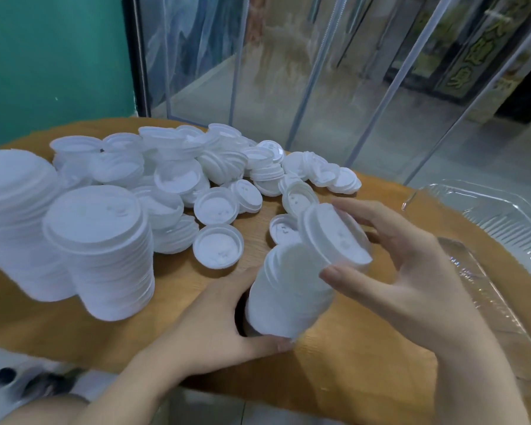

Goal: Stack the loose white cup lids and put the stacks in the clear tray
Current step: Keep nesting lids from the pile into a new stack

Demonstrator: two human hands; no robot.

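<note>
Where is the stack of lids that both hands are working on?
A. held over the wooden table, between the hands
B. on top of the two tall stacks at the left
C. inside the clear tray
A: the left hand grips the stack of lids while the right hand holds its upper lids; the clear tray sits apart at the right.

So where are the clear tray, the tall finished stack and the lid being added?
clear tray [485, 210]: head view, far rim.
tall stack [111, 265]: head view, ribbed side.
lid [334, 237]: head view, flat face.
</note>
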